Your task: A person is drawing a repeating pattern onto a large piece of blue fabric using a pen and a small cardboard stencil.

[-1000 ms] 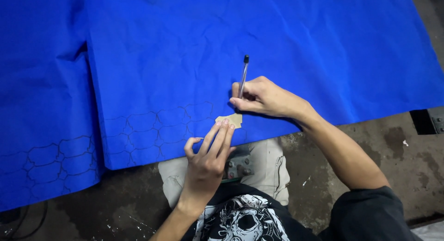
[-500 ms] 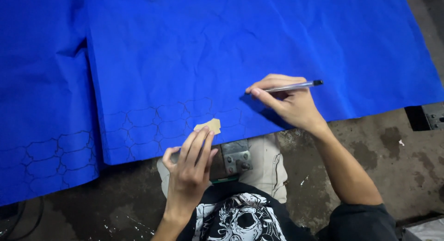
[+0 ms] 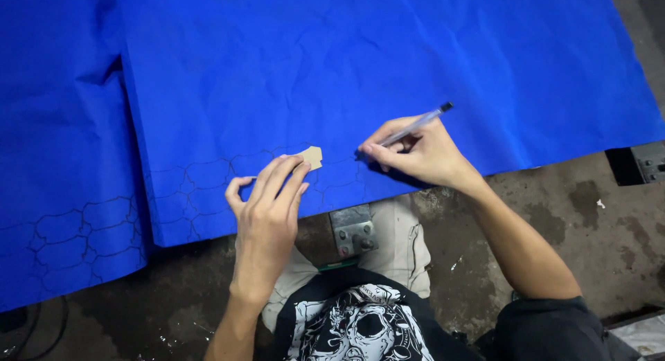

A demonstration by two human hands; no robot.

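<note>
**Inspector:** Since half a second ago the right hand [image 3: 424,153] has swung its clear-barrelled ballpoint pen [image 3: 414,127] round — the dark cap end, which lay pointing toward the right of the frame, now angles up toward the upper right, and the tip has come down to the sheet at centre frame.

**Clerk:** And the left hand [image 3: 267,205]?

**Inspector:** It has moved up from the lower edge of the sheet. Its fingers are stretched out and pressed flat, fingertips on the small tan cardboard template [image 3: 311,157], thumb spread to the left. The template lies just left of the pen tip, near but not touching it.

**Clerk:** Grip on the pen?

**Inspector:** Closed round the barrel, thumb and forefinger pinching low near the tip.

**Clerk:** Work surface?

**Inspector:** Large creased blue paper sheet [image 3: 388,49], filling the upper part of the frame. A row of dark traced outlines [image 3: 208,177] runs from the template toward the left. A second blue sheet [image 3: 55,160] lies partly beneath it at the left edge — it bears similar outlines at lower left.

**Clerk:** Below the sheets?

**Inspector:** Stained grey concrete floor [image 3: 554,195], and a grey metal bracket with bolts [image 3: 353,231] at lower centre, touching the sheet's lower edge.
</note>
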